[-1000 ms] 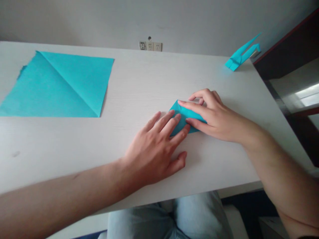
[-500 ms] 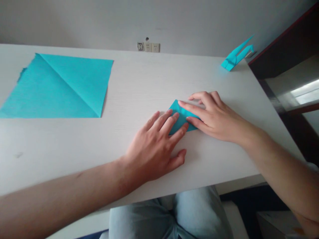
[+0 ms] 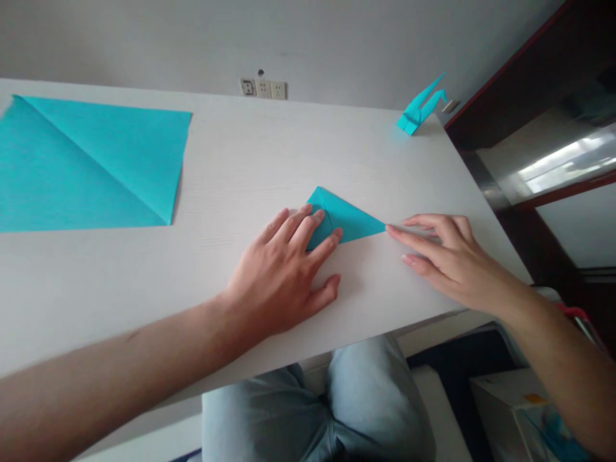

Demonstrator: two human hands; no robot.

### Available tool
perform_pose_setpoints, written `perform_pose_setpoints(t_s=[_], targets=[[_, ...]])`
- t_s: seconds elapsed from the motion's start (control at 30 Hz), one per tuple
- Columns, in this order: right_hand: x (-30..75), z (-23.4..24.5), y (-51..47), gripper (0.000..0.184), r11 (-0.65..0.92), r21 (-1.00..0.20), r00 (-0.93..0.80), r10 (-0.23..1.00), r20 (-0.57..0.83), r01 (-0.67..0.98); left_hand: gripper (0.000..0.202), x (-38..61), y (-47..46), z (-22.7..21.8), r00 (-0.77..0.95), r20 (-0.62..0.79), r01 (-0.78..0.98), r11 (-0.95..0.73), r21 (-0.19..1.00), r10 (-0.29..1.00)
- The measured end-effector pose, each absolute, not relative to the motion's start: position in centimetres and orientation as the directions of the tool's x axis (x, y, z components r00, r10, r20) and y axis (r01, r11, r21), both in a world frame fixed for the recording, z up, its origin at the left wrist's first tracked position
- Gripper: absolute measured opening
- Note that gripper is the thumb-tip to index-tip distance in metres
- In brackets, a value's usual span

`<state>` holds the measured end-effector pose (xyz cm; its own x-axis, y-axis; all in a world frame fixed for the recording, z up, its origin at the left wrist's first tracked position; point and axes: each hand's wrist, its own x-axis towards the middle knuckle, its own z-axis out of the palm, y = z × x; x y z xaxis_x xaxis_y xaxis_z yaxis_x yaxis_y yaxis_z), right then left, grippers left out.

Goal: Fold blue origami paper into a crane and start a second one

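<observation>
A small folded piece of blue paper (image 3: 353,221) lies flat on the white table (image 3: 240,167), its long point towards the right. Crease lines show near its left end. My left hand (image 3: 286,273) rests with spread fingers on that left end and covers part of it. At the paper's right tip is my right hand (image 3: 445,256), fingers apart, with the index fingertip touching or just beside the tip. Nothing is gripped in either hand.
A large blue sheet (image 3: 106,167) with a diagonal crease lies at the left. A folded paper crane (image 3: 418,112) stands at the back right corner. Wall sockets (image 3: 263,88) sit behind the table. My legs (image 3: 308,410) are under its front edge.
My right hand has slid right along the folded paper to its tip, uncovering the paper's right part. My left hand stays on the left end. The camera view has shifted to the right.
</observation>
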<state>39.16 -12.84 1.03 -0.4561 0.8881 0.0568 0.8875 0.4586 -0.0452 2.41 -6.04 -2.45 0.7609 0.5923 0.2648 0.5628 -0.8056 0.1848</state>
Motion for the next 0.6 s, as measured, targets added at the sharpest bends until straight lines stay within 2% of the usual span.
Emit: perform_pose_setpoints(t_s=[0.1, 0.27, 0.47, 0.6], targets=[[39.4, 1.2, -13.5, 0.087, 0.421, -0.056, -0.417, 0.906, 0.066, 0.905, 0.064, 2.4, -6.0, -2.5, 0.764, 0.265, 0.563, -0.808, 0.175, 0.589], [39.0, 1.1, -12.4, 0.065, 0.447, -0.016, -0.441, 0.887, 0.133, 0.894, 0.064, 2.4, -6.0, -2.8, 0.762, 0.289, 0.555, -0.814, 0.169, 0.579], [37.7, 1.0, -10.3, 0.056, 0.494, 0.056, -0.497, 0.856, 0.142, 0.868, 0.065, 2.5, -6.0, -2.9, 0.762, 0.307, 0.547, -0.821, 0.166, 0.570], [35.4, 0.8, -7.3, 0.052, 0.533, 0.033, -0.533, 0.838, 0.121, 0.845, 0.064, 2.5, -6.1, -2.8, 0.759, 0.289, 0.551, -0.812, 0.192, 0.584]])
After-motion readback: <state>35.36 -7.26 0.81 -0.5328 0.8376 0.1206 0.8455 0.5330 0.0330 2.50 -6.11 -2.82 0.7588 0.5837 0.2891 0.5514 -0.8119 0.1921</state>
